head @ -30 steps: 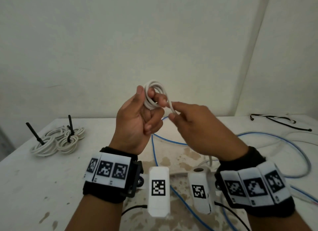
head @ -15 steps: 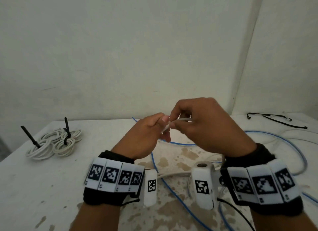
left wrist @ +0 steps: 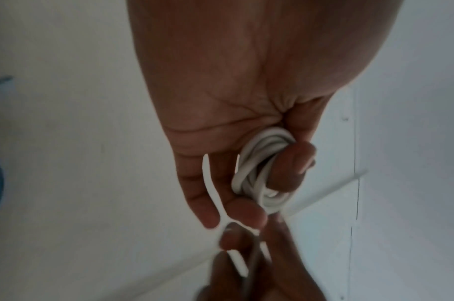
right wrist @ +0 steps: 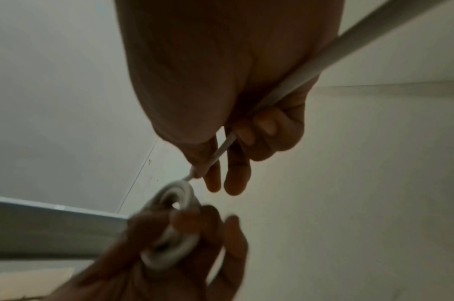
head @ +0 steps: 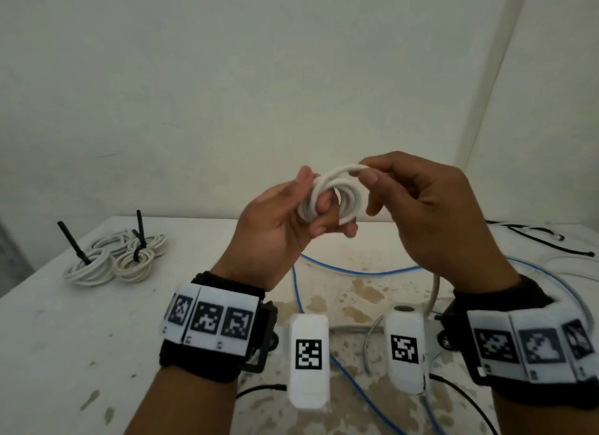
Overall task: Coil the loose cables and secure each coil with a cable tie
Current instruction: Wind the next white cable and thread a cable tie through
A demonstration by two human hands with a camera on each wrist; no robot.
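No readable words, brand names or numbers are found in any view. Only black-and-white square code markers are seen. Three are carried on the band [head: 210,319] behind the left hand [head: 275,222], and three on the band [head: 531,342] behind the right hand [head: 434,214]. One marker each is borne by the white camera housing [head: 308,353] inward of the left wrist and the housing [head: 405,350] inward of the right wrist. Small characters under the left band's markers are too blurred to be read.
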